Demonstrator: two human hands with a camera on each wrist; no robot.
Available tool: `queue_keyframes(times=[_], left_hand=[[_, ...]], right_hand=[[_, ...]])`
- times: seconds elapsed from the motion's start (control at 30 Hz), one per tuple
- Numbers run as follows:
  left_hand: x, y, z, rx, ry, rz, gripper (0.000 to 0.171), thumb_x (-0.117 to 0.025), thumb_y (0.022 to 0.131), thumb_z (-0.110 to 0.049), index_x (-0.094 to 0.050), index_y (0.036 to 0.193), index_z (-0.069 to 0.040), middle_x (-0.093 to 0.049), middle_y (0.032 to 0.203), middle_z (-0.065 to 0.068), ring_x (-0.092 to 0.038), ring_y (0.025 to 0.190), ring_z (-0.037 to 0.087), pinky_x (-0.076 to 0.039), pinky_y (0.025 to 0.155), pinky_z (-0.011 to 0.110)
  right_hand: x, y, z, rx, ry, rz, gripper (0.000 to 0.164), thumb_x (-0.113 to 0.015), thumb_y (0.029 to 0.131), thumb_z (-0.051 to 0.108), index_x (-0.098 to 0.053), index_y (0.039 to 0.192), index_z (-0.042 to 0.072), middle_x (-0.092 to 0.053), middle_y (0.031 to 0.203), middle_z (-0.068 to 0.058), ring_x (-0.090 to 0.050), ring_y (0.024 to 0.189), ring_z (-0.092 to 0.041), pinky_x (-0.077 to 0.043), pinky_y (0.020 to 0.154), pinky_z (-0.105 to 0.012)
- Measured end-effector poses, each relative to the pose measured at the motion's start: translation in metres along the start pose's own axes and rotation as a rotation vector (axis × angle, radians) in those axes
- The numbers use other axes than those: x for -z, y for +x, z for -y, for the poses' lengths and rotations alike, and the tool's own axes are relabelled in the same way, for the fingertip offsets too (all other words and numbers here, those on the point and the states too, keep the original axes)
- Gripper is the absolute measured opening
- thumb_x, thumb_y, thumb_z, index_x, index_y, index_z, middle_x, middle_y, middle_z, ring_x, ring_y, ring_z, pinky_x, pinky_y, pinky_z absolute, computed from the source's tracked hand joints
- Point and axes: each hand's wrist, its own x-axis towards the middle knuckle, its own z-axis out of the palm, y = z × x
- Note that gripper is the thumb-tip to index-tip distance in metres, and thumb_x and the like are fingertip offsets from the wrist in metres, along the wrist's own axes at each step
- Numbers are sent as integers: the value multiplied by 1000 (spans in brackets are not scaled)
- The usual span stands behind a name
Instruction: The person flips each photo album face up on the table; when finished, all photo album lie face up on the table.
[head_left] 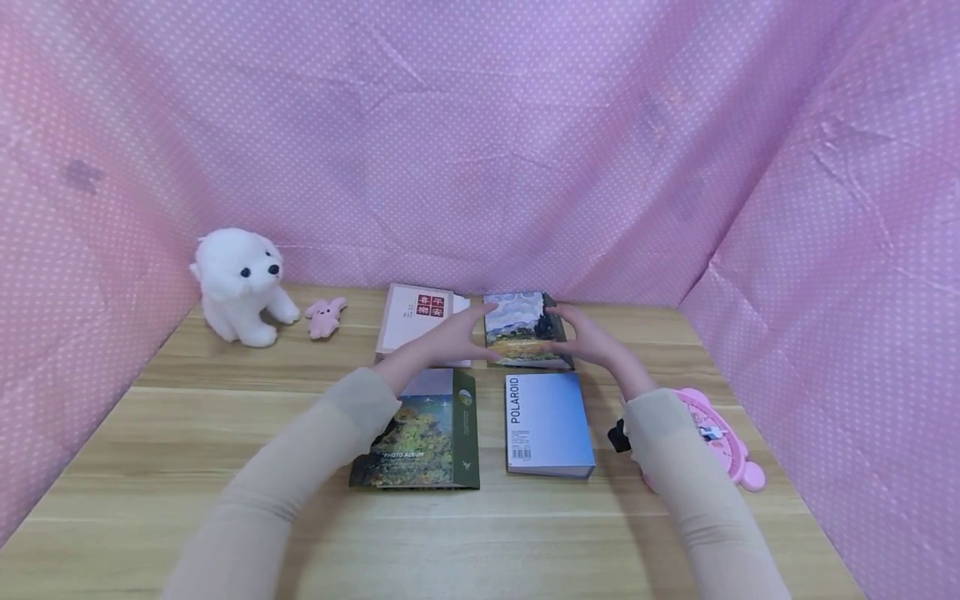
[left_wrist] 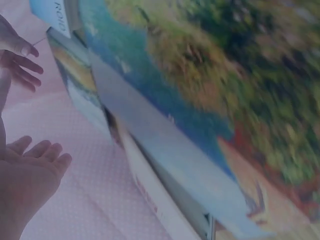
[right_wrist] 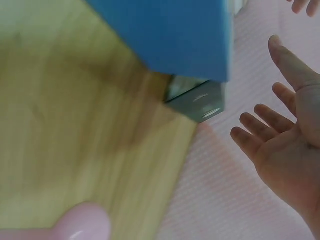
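Observation:
My left hand (head_left: 459, 333) and right hand (head_left: 592, 335) hover in the head view on either side of a landscape-painted photo album (head_left: 517, 325), fingers spread, with nothing held. Both wrist views show the palms apart from the books. Left of that album, partly behind my left hand, lies a pale book with red square characters (head_left: 408, 312). Nearer me is a green-spined photo album (head_left: 423, 442), partly covered by my left sleeve. A blue POLAROID album (head_left: 551, 425) lies to its right.
A white plush dog (head_left: 236, 287) and a small pink plush toy (head_left: 326, 317) stand at the back left. Under my right forearm is a pink clock-like object (head_left: 708, 425), with a small black item (head_left: 618, 436) beside it. Pink dotted cloth (head_left: 450, 167) walls the wooden table (head_left: 525, 542).

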Motion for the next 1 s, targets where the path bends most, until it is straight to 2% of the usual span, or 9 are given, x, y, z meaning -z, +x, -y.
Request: queue_keyframes(times=[0.13, 0.27, 0.37, 0.5, 0.6, 0.8, 1.0], left_hand=[[-11, 11, 7, -3, 3, 47, 94, -74, 80, -38, -17, 152, -17, -20, 157, 7, -23, 142, 26, -24, 115, 45], [-18, 19, 14, -12, 43, 79, 96, -76, 79, -36, -18, 152, -12, -19, 157, 10, -21, 143, 27, -23, 115, 45], [-21, 23, 18, 5, 70, 102, 96, -76, 79, -36, -19, 151, -10, -20, 157, 9, -22, 142, 27, -22, 116, 43], [-24, 25, 22, 43, 101, 143, 97, -75, 79, -40, -18, 152, -11, -20, 157, 8, -22, 143, 26, -22, 116, 42], [-25, 26, 24, 64, 111, 164, 97, -75, 78, -43, -19, 151, -12, -21, 156, 8, -22, 143, 26, -23, 116, 42], [-28, 27, 26, 69, 122, 195, 91, -74, 80, -41, -24, 150, -11, -26, 154, 9, -25, 141, 26, -24, 116, 40], [-29, 28, 31, 71, 151, 208, 83, -73, 83, -36, -29, 149, -11, -29, 153, 9, -28, 140, 27, -26, 115, 40]], right_hand=[[-4, 0, -14, -16, -2, 15, 81, -72, 84, 24, -27, 147, -1, -25, 150, -26, -28, 135, -45, -25, 110, -58], [-8, 0, -25, -53, -9, 49, 83, -73, 84, 27, -26, 147, 1, -26, 150, -26, -31, 133, -46, -29, 108, -58], [-12, -1, -30, -94, 3, 79, 86, -73, 83, 29, -24, 149, 3, -26, 150, -25, -31, 134, -45, -28, 109, -56], [-16, -1, -35, -119, 40, 96, 90, -74, 82, 28, -21, 149, 2, -25, 149, -27, -32, 133, -45, -28, 110, -54], [-19, 0, -37, -128, 58, 95, 90, -74, 82, 27, -20, 149, 1, -28, 147, -30, -37, 129, -46, -32, 108, -54], [-21, 1, -38, -159, 69, 95, 90, -74, 82, 25, -19, 150, 4, -37, 141, -31, -42, 126, -44, -34, 107, -53], [-22, 1, -39, -155, 30, 105, 89, -72, 84, 27, -18, 150, 1, -39, 140, -30, -43, 125, -43, -32, 108, -54]])
